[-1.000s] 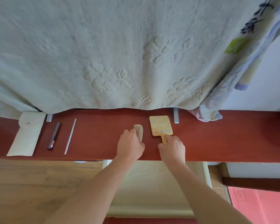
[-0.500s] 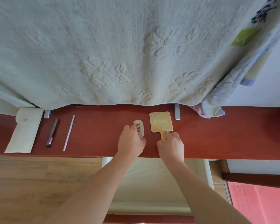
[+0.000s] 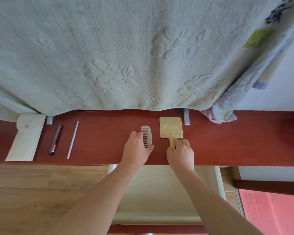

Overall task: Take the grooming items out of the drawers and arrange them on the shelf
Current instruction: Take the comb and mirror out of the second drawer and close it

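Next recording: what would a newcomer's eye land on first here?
A pale embossed blanket hangs across the upper half, down to the back of the red shelf. At the shelf's middle, the left hand grips a small comb and the right hand pinches the handle of a yellow hand mirror just right of it. A white pouch lies at its left end.

End of mirror handle [image 3: 172,142] under right hand [image 3: 181,156], comb [image 3: 147,135] partly behind left hand [image 3: 136,148]

No legible text — pale print on yellow mirror [image 3: 171,128] blurred, dark marks on patterned cloth [image 3: 277,13] unreadable.
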A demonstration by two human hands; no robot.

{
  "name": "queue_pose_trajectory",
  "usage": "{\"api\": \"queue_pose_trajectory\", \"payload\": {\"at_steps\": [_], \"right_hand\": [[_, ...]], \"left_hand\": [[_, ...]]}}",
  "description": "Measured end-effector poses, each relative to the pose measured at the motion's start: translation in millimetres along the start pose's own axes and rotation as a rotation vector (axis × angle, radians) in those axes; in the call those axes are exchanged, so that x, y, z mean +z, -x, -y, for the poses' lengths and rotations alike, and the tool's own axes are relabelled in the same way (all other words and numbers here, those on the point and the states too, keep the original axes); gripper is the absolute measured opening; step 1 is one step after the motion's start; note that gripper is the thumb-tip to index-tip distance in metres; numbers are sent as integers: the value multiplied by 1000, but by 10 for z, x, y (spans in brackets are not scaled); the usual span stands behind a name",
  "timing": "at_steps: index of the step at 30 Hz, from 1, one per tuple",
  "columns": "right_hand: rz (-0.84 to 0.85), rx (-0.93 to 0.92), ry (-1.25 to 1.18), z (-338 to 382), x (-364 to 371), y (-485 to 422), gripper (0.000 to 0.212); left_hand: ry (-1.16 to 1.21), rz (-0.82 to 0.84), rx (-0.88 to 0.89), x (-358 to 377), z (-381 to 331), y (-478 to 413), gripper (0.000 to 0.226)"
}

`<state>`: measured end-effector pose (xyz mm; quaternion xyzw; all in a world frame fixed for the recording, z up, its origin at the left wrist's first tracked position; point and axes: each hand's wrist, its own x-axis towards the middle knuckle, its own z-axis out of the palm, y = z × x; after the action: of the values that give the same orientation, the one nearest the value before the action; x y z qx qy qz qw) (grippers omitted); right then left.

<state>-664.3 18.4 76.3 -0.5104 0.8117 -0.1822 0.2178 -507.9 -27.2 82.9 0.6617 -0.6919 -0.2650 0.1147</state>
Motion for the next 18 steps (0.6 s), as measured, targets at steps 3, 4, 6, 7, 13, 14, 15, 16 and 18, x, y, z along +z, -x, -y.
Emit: {"api": "queue_pose_trajectory", "payload": {"at_steps": [3, 4, 6, 7, 13, 14, 15, 16, 18], "right_hand": [[10, -7, 4, -19, -1, -2, 8], [18, -7, 10, -24, -7, -6, 7], [37, -8, 14, -33, -28, 1, 16], [48, -13, 7, -42, -42, 12, 26], [66, -61, -45, -161, -187, 212, 60], [65, -70, -49, -188, -216, 264, 61], [65, -83, -52, -218, -248, 325, 62], [66, -97, -50, -253, -281, 398, 63], [81, -126, -19, -336, -352, 570, 62]], "left_hand": [[14, 2, 3, 4, 16, 0, 64], [20, 8, 3, 3, 21, -2, 66], [39, 18, 2, -11, 27, 5, 67], [53, 22, 2, -20, 32, 15, 68], [91, -28, 56, -80, 99, 288, 68], [92, -44, 69, -81, 111, 373, 67], [98, -60, 82, -82, 122, 470, 67], [106, -71, 97, -80, 136, 582, 67], [118, -86, 146, -77, 168, 832, 67]]}}
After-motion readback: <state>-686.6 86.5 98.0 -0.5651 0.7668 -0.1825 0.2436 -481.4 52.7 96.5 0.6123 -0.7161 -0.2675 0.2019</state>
